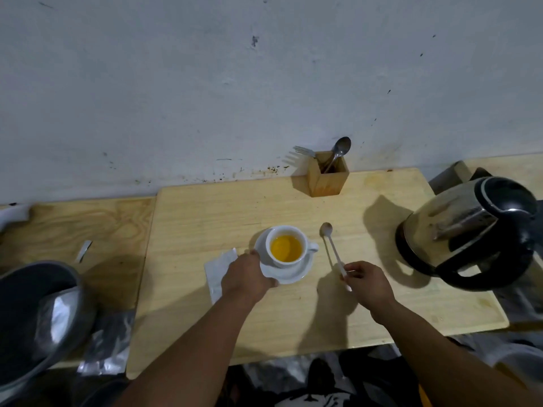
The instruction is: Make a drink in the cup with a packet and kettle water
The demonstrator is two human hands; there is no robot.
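Both bare forearms reach forward from the bottom edge, angled slightly inward. The left hand point(248, 274) is palm down, knuckles up, with its fingers curled in a grip. The right hand point(368, 282) is partly closed, its fingertips point(348, 271) pinched together.

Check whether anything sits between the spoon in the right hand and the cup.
Nothing visible does. The spoon in the right hand lies just right of the cup, with only bare board between them.
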